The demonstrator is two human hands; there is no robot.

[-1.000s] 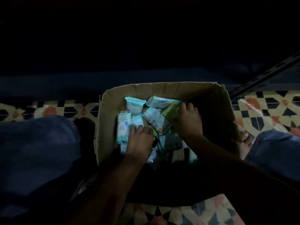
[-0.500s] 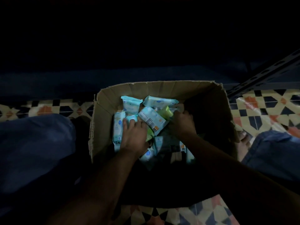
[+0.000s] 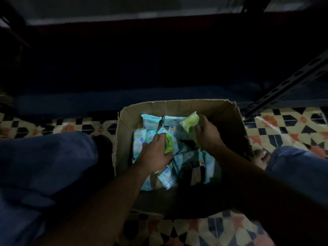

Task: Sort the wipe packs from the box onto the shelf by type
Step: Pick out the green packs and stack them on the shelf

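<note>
Since a second ago the right hand (image 3: 206,134) has pulled a green wipe pack (image 3: 190,121) up out of the pile and now grips it near the far right of the cardboard box (image 3: 177,106), the pack's upper end lifted above the others; the left hand (image 3: 156,151) has shifted from the pale blue packs to a second green pack (image 3: 168,144), its fingers curled round it in the middle of the box. Pale blue wipe packs (image 3: 150,120) lie jumbled around both hands — along the far wall, the left wall and toward the near side. The box sits on a patterned tiled floor (image 3: 287,128) between the person's blue-clad knees (image 3: 44,157). A slotted metal shelf upright (image 3: 287,82) slants off the box's far right corner — the shelf behind is too dark to read.
</note>
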